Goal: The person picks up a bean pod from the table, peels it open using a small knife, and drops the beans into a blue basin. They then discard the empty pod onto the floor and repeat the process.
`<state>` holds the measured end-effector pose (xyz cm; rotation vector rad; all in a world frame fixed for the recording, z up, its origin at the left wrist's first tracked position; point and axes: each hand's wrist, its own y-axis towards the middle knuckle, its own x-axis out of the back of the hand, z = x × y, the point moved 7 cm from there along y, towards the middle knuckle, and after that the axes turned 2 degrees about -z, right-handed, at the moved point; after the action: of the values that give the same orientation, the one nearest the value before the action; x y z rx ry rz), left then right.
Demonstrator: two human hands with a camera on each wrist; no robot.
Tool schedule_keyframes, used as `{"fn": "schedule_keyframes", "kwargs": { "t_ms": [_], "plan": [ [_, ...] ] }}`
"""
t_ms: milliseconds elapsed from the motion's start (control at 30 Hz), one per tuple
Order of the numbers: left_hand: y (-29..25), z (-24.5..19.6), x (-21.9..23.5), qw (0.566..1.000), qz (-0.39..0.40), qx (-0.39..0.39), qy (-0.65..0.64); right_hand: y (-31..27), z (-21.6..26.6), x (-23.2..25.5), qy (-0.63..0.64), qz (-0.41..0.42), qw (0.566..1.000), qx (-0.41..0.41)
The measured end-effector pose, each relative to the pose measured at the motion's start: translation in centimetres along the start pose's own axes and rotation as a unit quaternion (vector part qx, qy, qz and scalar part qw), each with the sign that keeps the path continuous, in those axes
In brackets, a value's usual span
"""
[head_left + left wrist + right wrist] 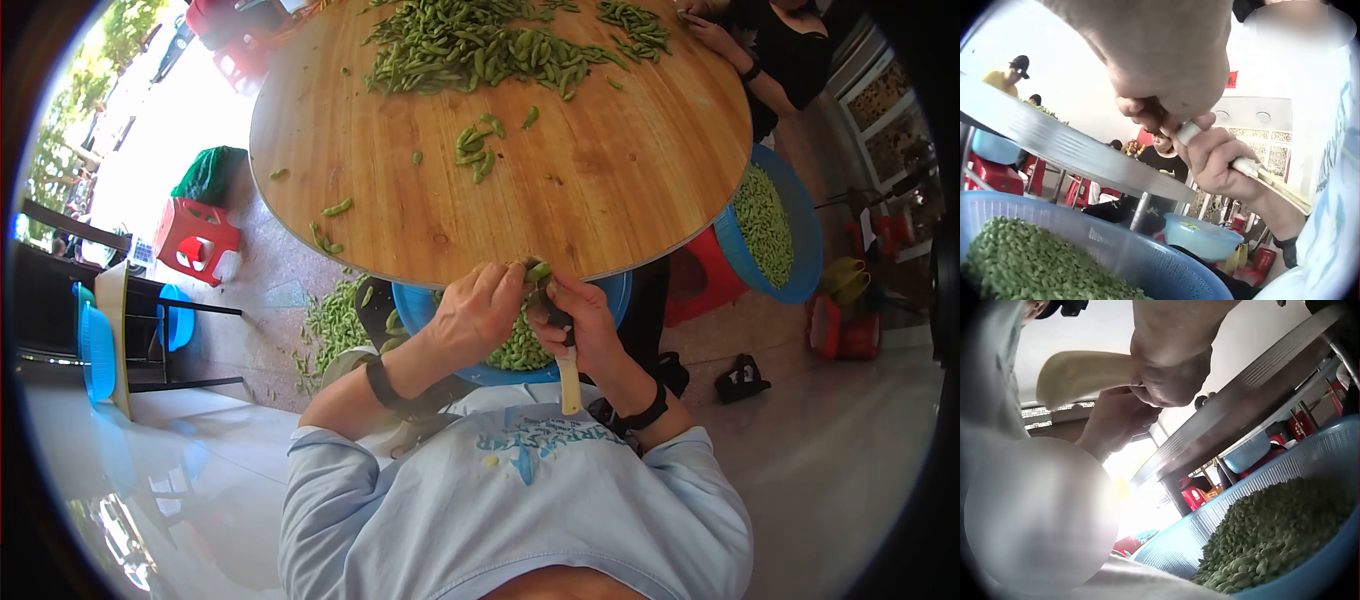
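Observation:
Both hands meet just in front of the near edge of the round wooden table [600, 210]. My left hand [480, 300] pinches a green soybean pod [540, 271] at its fingertips. The right hand [590, 325] grips a tool with a cream handle [570, 388], which sticks out below the fist towards the shirt; its working end is hidden by the fingers. Right fingertips are close against the pod. Below the hands stands a blue basket [1116, 250] heaped with shelled green beans [1041, 262].
A large pile of pods [450, 50] covers the table's far side, with a small cluster [475, 150] nearer. Pods lie on the floor [335, 325] at left. Another blue basin [805, 240] of beans stands right, near a second person [775, 60]. A red stool [195, 240] is at left.

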<state>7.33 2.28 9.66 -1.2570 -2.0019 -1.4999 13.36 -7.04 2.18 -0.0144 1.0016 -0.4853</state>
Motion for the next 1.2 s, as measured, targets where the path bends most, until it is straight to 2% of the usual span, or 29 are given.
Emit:
{"fn": "schedule_keyframes", "kwargs": {
  "t_ms": [33,100,133,167,200,233,267,300,333,367,400,467,533,600,633,700,733,800,833,900,933,1000,1033,1067,1133,1200],
  "plan": [
    [0.0,0.1,0.1,1.0,-0.013,0.023,-0.015,0.0,-0.1,-0.2,0.0,0.0,1.0,0.0],
    [0.1,0.2,0.4,0.998,-0.027,0.045,-0.031,-0.2,0.3,-0.4,-0.067,-0.031,0.996,0.051],
    [0.1,1.4,0.4,0.98,-0.016,0.138,-0.141,-0.2,0.3,-0.3,-0.068,-0.031,0.996,0.051],
    [-0.1,2.5,-0.1,0.942,-0.004,0.227,-0.248,-0.3,0.6,-0.1,-0.111,-0.02,0.99,0.079],
    [0.0,2.4,0.0,0.942,-0.005,0.227,-0.248,-0.4,1.0,-0.2,-0.153,-0.01,0.982,0.107],
    [-0.5,3.0,-0.9,0.91,0.033,0.301,-0.284,-0.4,0.9,-0.3,-0.154,-0.01,0.982,0.106],
    [-1.2,3.3,-2.0,0.869,0.071,0.372,-0.319,-0.4,1.5,0.0,-0.239,-0.06,0.959,0.142],
    [-1.2,3.0,-2.2,0.869,0.07,0.372,-0.319,-0.4,2.1,0.2,-0.322,-0.108,0.924,0.177],
    [-0.5,2.1,-1.5,0.922,0.031,0.287,-0.258,-0.2,2.1,0.1,-0.322,-0.107,0.924,0.178],
    [0.0,1.0,-0.7,0.961,-0.007,0.198,-0.193,-0.6,3.2,-0.6,-0.435,-0.123,0.848,0.277],
    [-0.2,0.9,-0.7,0.96,-0.006,0.2,-0.194,-1.3,3.8,-1.5,-0.535,-0.135,0.75,0.365],
    [-0.8,0.6,-1.2,0.962,0.034,0.196,-0.185,-1.2,3.6,-0.9,-0.562,-0.114,0.739,0.355],
    [-1.5,0.2,-1.3,0.963,0.023,0.191,-0.191,-1.5,3.5,-0.7,-0.589,-0.096,0.724,0.346],
    [-2.3,-0.1,-1.4,0.964,0.013,0.182,-0.195,-2.1,2.8,-1.3,-0.647,-0.05,0.676,0.35],
    [-2.9,-0.2,-2.1,0.957,0.047,0.195,-0.208,-2.2,2.4,-1.1,-0.647,-0.051,0.676,0.35],
    [-3.7,-0.3,-3.1,0.934,0.109,0.241,-0.242,-2.7,1.5,-1.0,-0.667,-0.049,0.639,0.38],
    [-3.9,-0.4,-3.0,0.934,0.108,0.241,-0.242,-2.9,1.3,-1.1,-0.667,-0.049,0.639,0.38],
    [-4.7,-0.6,-3.4,0.927,0.16,0.256,-0.221,-3.0,1.0,-1.0,-0.708,-0.055,0.614,0.344],
    [-4.9,-0.6,-2.8,0.927,0.16,0.255,-0.223,-3.2,1.3,-0.9,-0.709,-0.056,0.613,0.344],
    [-5.3,-0.4,-0.9,0.928,0.2,0.242,-0.2,-3.1,2.1,-0.5,-0.682,-0.037,0.658,0.317],
    [-5.9,0.5,0.5,0.931,0.198,0.262,-0.158,-3.2,2.7,-0.6,-0.681,-0.037,0.659,0.316],
    [-7.4,3.3,2.8,0.888,0.21,0.37,-0.175,-3.0,4.4,-0.9,-0.678,-0.054,0.656,0.327],
    [-7.1,3.5,3.0,0.886,0.21,0.375,-0.173,-2.6,4.8,-0.4,-0.659,-0.063,0.685,0.305],
    [-6.7,3.7,3.3,0.88,0.189,0.394,-0.188,-2.4,4.6,-1.0,-0.658,-0.051,0.688,0.303],
    [-6.5,3.7,3.5,0.872,0.163,0.418,-0.196,-1.8,3.9,-2.2,-0.621,-0.009,0.738,0.263],
    [-4.5,1.9,3.1,0.929,0.102,0.304,-0.182,-1.5,3.5,-3.4,-0.607,-0.003,0.748,0.267]
  ]
}}
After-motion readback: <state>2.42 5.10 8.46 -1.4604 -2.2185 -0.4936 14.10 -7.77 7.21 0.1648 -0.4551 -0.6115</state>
